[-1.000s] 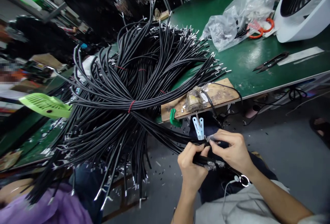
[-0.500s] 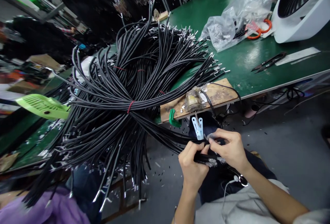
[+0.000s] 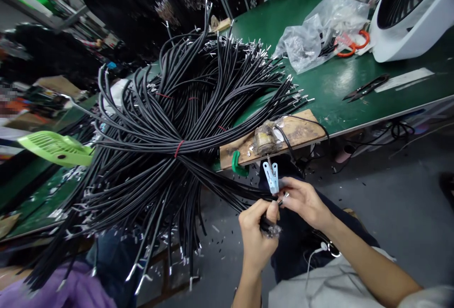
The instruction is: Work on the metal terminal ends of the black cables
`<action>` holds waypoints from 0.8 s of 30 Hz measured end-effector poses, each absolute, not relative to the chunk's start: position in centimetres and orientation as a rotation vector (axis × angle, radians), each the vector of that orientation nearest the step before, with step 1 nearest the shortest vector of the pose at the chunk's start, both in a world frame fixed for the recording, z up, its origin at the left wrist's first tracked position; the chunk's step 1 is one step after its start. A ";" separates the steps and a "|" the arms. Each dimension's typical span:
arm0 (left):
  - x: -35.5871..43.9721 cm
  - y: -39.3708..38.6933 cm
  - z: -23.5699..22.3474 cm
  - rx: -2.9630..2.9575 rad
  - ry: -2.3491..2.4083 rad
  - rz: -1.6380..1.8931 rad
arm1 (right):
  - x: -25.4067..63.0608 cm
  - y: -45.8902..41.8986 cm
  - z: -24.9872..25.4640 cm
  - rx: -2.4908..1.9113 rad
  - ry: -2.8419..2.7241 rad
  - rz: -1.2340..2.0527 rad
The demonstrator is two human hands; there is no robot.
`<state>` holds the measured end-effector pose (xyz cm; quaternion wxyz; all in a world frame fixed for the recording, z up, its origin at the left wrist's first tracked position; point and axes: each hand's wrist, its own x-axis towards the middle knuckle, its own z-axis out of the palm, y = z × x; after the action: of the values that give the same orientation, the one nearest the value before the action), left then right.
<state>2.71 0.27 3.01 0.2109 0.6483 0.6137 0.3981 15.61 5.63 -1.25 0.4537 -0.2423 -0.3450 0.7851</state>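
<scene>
My left hand (image 3: 257, 232) is closed around the ends of several black cables (image 3: 234, 194) that run out from the large bundle. One cable's bare, whitish end (image 3: 285, 196) pokes up past its thumb. My right hand (image 3: 307, 202) pinches at this end, thumb and fingers closed about it. Just above the fingertips, a light blue clothespin (image 3: 272, 178) hangs on the shaft of a small taped motor (image 3: 265, 138). The motor sits on a wooden board (image 3: 305, 126) at the table edge, held by a green clamp (image 3: 238, 163).
A big heap of black cables (image 3: 149, 142) with red ties covers the green table's (image 3: 340, 114) left part. To the right are a plastic bag (image 3: 301, 45), orange-handled scissors (image 3: 362, 38), thread snips (image 3: 367, 88) and a white fan (image 3: 400, 38). A green fan (image 3: 56, 147) and a person's purple sleeve (image 3: 67, 284) are at left.
Both hands have shifted slightly left. My right hand's fingers have moved closer under the clothespin, and one cable's bare end now shows between the hands.
</scene>
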 end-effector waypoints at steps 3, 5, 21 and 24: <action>2.8 0.2 2.9 1.791 1.711 1.110 | 15.1 5.4 -2.0 -0.671 -0.910 1.825; 2.9 0.0 2.5 1.786 1.743 1.153 | 14.3 4.9 -2.2 -0.737 -0.842 1.763; 2.7 0.1 1.9 1.857 1.842 1.256 | 13.8 3.9 -0.8 -0.744 -1.198 1.481; 2.4 -0.2 2.0 1.842 1.818 1.312 | 13.2 4.0 -1.0 -0.920 -1.408 1.073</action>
<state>2.45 -0.16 1.97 0.1200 0.6302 0.6220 0.4489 13.18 3.99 -0.99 0.5425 -0.3873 -0.5929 0.4519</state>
